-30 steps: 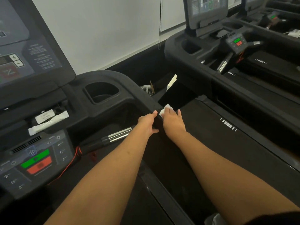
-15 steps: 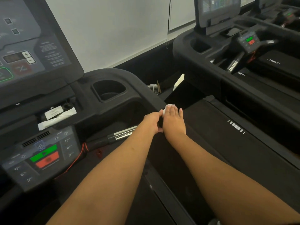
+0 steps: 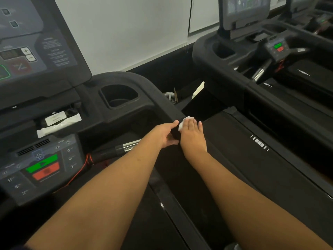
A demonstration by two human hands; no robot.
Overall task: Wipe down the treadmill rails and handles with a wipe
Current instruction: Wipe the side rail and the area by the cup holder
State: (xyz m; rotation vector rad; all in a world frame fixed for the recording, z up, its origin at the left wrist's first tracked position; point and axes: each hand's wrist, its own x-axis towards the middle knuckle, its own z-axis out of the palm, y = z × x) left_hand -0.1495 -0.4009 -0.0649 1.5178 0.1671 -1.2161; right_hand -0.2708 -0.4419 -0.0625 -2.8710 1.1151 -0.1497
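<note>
The black right side rail [image 3: 162,98] of the treadmill runs from the console down toward me. My right hand [image 3: 193,136] lies flat on the rail's outer side and presses a white wipe [image 3: 183,122] against it; only the wipe's top edge shows beyond the fingers. My left hand [image 3: 166,133] grips the same rail from the inner side, thumb over the top, right beside the right hand. A chrome-tipped handle [image 3: 126,147] sticks out just left of my left wrist.
The console holds a cup holder [image 3: 119,95], a tray with white papers [image 3: 59,122], a control pad with green and red buttons [image 3: 43,168] and a red cord [image 3: 79,170]. A second treadmill [image 3: 261,69] stands to the right across a narrow gap.
Both hands have slid a little up the rail toward the console, the right one pushing the wipe. My view has tilted slightly left and down.
</note>
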